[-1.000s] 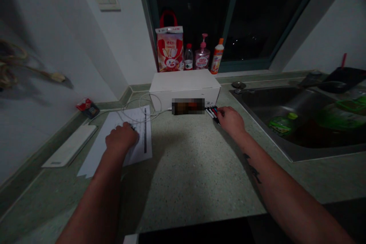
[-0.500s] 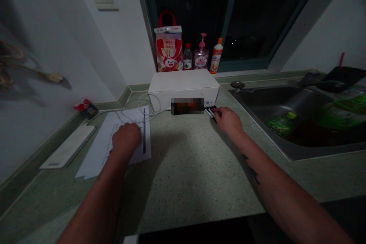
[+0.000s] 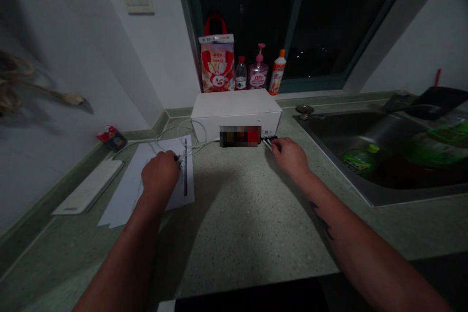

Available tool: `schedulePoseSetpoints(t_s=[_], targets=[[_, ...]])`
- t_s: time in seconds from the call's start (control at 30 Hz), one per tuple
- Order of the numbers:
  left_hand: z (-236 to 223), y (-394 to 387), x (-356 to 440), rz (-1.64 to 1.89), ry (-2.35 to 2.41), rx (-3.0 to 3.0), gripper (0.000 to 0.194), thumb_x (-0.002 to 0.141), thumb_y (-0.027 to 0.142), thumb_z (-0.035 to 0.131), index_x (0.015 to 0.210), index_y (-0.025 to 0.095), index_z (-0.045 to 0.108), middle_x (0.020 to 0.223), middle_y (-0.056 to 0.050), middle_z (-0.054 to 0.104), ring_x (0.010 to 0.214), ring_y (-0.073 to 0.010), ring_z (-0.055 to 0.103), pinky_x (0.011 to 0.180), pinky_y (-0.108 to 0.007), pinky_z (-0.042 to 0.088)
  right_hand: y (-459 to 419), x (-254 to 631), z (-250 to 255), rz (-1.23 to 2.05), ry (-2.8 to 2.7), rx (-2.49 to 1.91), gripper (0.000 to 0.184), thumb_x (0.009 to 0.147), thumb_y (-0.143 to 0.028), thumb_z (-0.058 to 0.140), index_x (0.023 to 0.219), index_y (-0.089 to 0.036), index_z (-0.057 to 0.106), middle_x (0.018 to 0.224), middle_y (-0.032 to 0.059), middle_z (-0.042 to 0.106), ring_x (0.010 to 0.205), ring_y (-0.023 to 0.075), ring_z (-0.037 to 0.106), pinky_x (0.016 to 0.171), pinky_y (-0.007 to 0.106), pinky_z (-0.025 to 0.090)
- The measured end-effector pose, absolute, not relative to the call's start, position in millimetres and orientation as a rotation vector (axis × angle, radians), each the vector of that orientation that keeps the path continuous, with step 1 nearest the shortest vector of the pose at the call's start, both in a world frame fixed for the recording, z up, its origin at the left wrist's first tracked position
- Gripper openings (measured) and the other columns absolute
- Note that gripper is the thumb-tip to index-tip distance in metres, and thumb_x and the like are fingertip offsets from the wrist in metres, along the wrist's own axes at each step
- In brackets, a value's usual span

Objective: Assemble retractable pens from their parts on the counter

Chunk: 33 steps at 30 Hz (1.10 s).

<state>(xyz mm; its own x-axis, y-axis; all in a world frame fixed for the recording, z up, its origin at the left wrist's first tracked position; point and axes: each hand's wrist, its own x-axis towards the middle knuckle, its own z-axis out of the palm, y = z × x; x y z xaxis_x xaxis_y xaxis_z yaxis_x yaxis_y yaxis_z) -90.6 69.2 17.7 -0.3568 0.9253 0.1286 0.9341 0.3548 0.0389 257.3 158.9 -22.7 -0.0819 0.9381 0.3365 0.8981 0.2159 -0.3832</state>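
Note:
My left hand [image 3: 160, 175] rests curled on a white printed sheet of paper [image 3: 146, 183] on the green speckled counter, with a small dark pen tip showing at its fingers. My right hand [image 3: 289, 156] reaches forward with its fingers closed over a bundle of coloured marker pens [image 3: 269, 140] lying beside a white box [image 3: 236, 109]. A blurred patch sits on the front of the box.
White cables [image 3: 175, 139] loop from the box over the paper. A flat white board [image 3: 89, 185] and a red packet [image 3: 110, 136] lie at left. A red bag [image 3: 217, 61] and bottles [image 3: 258, 70] stand on the sill. The sink [image 3: 380, 151] at right holds green items.
My left hand slid right and forward across the paper. My right hand shifted slightly left along the markers toward the box.

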Motion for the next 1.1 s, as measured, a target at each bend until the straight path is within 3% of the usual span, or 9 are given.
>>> schedulePoseSetpoints(t_s=[0.13,0.27,0.4,0.6,0.73,0.9,1.0,1.1], targets=[[22,69,-73,-0.416,-2.285,-1.774,0.036,0.100,0.030,0.047,0.124,0.016,0.069,0.121,-0.018,0.068,0.099,-0.0333,0.071,0.080,-0.041,0.054,146,239,-21,0.235,-2.010,-1.426,0.027,0.098,-0.025,0.052,0.105,-0.016,0.077,0.105,0.0126,0.075,0.096,0.0265,0.068,0.086,0.037,0.049],[4,69,-44,-0.671,-1.943,-2.208,0.024,0.097,0.026,0.058,0.117,0.019,0.070,0.112,-0.011,0.073,0.107,-0.0278,0.068,0.093,-0.037,0.050,122,211,-28,0.732,-2.060,-1.055,0.022,0.097,-0.031,0.059,0.108,-0.019,0.074,0.098,0.0076,0.076,0.087,0.0200,0.068,0.079,0.033,0.050],[-19,65,-16,-0.805,-1.968,-2.478,0.012,0.093,0.026,0.066,0.104,0.022,0.069,0.094,-0.005,0.075,0.088,-0.0216,0.070,0.076,-0.030,0.050,107,193,-40,1.134,-2.023,-0.904,0.018,0.090,-0.033,0.068,0.102,-0.020,0.070,0.085,0.0023,0.073,0.076,0.0164,0.064,0.070,0.029,0.049],[-26,63,-4,-0.854,-2.079,-2.568,0.010,0.089,0.024,0.068,0.099,0.023,0.067,0.087,-0.003,0.076,0.079,-0.0205,0.071,0.071,-0.028,0.049,109,195,-40,1.148,-1.928,-0.949,0.018,0.085,-0.034,0.073,0.094,-0.021,0.065,0.082,-0.0001,0.069,0.071,0.0145,0.060,0.067,0.028,0.046],[-26,61,0,-0.777,-2.152,-2.637,0.018,0.089,0.024,0.069,0.107,0.024,0.067,0.093,-0.003,0.079,0.084,-0.0214,0.074,0.072,-0.028,0.050,110,197,-38,1.161,-1.963,-0.932,0.011,0.085,-0.031,0.070,0.087,-0.021,0.065,0.074,-0.0013,0.067,0.068,0.0148,0.060,0.065,0.028,0.046],[-25,60,0,-0.824,-2.210,-2.566,0.031,0.093,0.024,0.064,0.123,0.025,0.065,0.107,-0.005,0.080,0.094,-0.0233,0.075,0.077,-0.030,0.051,122,203,-38,1.287,-1.706,-1.001,0.018,0.085,-0.038,0.068,0.086,-0.021,0.063,0.070,-0.0002,0.066,0.059,0.0141,0.060,0.054,0.026,0.044],[-22,62,-4,-0.909,-2.243,-2.461,0.025,0.095,0.026,0.062,0.118,0.025,0.070,0.104,-0.005,0.080,0.091,-0.0235,0.074,0.078,-0.031,0.052,133,212,-33,1.319,-1.540,-1.121,0.024,0.083,-0.042,0.073,0.086,-0.021,0.062,0.075,0.0024,0.070,0.058,0.0142,0.061,0.044,0.023,0.041],[-19,64,-7,-0.969,-2.201,-2.442,0.020,0.095,0.027,0.060,0.109,0.025,0.074,0.102,-0.005,0.079,0.090,-0.0228,0.073,0.082,-0.032,0.052,137,219,-29,1.387,-1.500,-1.168,0.024,0.084,-0.041,0.074,0.089,-0.020,0.064,0.079,0.0046,0.072,0.061,0.0149,0.064,0.044,0.023,0.045]])
